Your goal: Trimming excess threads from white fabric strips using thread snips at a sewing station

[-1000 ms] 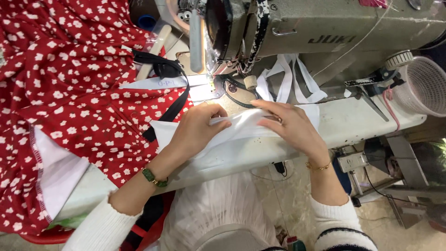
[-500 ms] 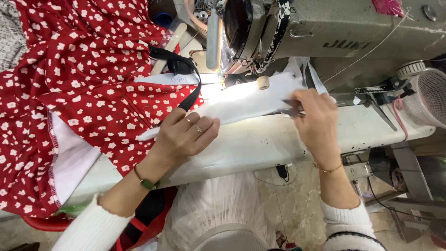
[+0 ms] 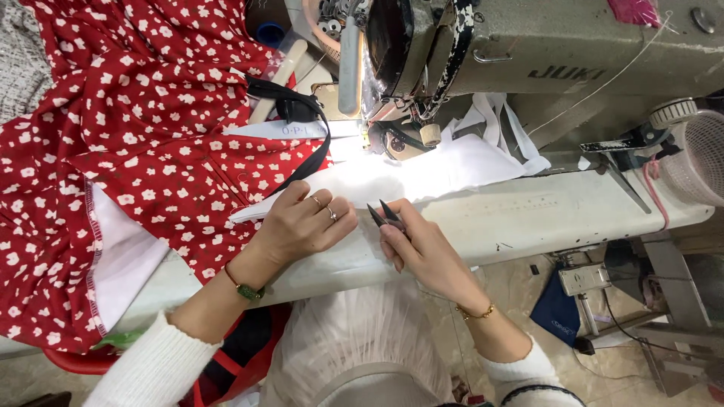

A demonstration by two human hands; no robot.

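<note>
Small black thread snips (image 3: 387, 215), two pointed blades standing apart, sat pinched in my right hand (image 3: 422, 252), fingers curled round the grip, tips aimed up at the lit strip of white cloth (image 3: 422, 169) lying on the machine bed just under the needle. My left hand (image 3: 305, 226) rested flat on the near edge of that white piece, fingers loosely bent and pressing down, grasping nothing; rings and a green-faced wristwatch (image 3: 247, 290) showed. Judged best practice here: keep the cloth taut under the left palm, bring only the blade tips to the thread, cut close without nicking the weave. A black strap (image 3: 305, 154) crossed from the machine toward my left fingers. Red cotton fabric with small white flowers (image 3: 136, 151) lay heaped across the left of the table, a white lining showing at its edge. The grey-green industrial sewing machine (image 3: 543, 53) loomed above, its lamp glaring. The worn cream tabletop (image 3: 566, 215) ran right toward a white mesh basket (image 3: 701, 158); tiled floor and cables below.
</note>
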